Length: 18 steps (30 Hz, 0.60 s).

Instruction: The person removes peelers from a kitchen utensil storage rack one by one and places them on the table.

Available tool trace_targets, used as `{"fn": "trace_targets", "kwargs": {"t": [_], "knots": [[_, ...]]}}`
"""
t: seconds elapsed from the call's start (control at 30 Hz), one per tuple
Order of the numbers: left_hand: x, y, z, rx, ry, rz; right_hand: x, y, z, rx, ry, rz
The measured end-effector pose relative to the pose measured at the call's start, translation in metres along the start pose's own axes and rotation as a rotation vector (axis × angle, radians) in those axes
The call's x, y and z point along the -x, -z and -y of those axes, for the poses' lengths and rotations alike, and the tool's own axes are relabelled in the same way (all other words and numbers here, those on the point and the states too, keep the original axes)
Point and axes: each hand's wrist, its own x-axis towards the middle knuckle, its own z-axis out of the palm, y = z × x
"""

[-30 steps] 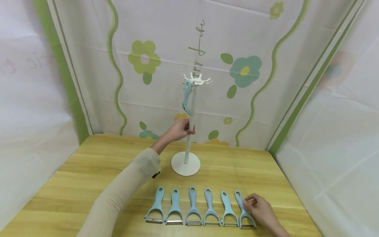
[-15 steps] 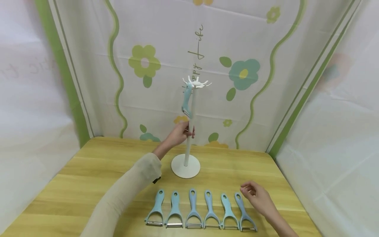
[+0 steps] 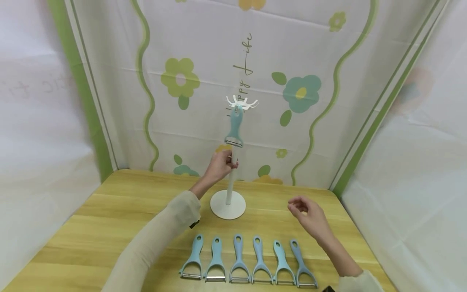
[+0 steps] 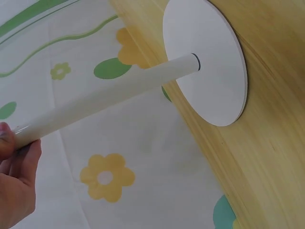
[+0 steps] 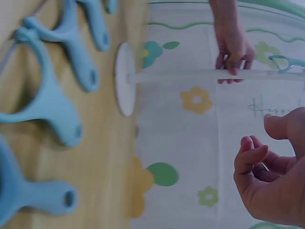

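Observation:
A white stand [image 3: 230, 184] with a round base and a ring of curved hooks at its top stands toward the back of the table. My left hand [image 3: 219, 165] grips its pole about midway up, thumb and fingers around it in the left wrist view. From a hook facing me hangs a light-blue vegetable peeler [image 3: 236, 123], blade end down. To the right of the stand, my right hand [image 3: 310, 217] is raised with loosely bent fingers. The right wrist view shows nothing between its thumb and fingertips. Nearest below it is the rightmost peeler [image 3: 298, 255], greyish blue.
Several more Y-shaped peelers, such as the leftmost one [image 3: 196, 249], lie in a row along the front, handles pointing toward the stand. The wooden table [image 3: 120, 211] ends at a flower-printed cloth [image 3: 204, 105] behind the stand, with cloth at both sides.
The stand's top has turned, bringing the hanging peeler from the left side round to the front. My right hand has left the rightmost peeler and moved up and away from me; my left keeps its grip.

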Motion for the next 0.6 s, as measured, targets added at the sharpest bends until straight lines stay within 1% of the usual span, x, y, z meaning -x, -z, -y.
{"fn": "trace_targets", "kwargs": {"t": [0.1,0.17,0.27,0.37,0.47,0.6], "knots": [[0.0,0.0,0.0,0.01,0.028,-0.024,-0.015,0.003,0.018,-0.019,0.024,0.0],[0.0,0.0,0.0,0.01,0.034,-0.037,-0.025,0.003,0.031,-0.044,0.044,0.012],[0.0,0.0,0.001,-0.006,0.027,-0.051,-0.041,0.002,0.052,-0.078,0.077,0.027],[0.001,0.001,0.001,-0.032,0.021,-0.056,-0.059,-0.001,0.073,-0.124,0.107,0.02],[0.001,0.002,0.001,-0.045,0.022,-0.045,-0.078,-0.004,0.093,-0.182,0.144,-0.002],[-0.002,0.006,0.0,-0.069,0.014,0.011,-0.1,-0.008,0.119,-0.258,0.196,-0.036]]}}
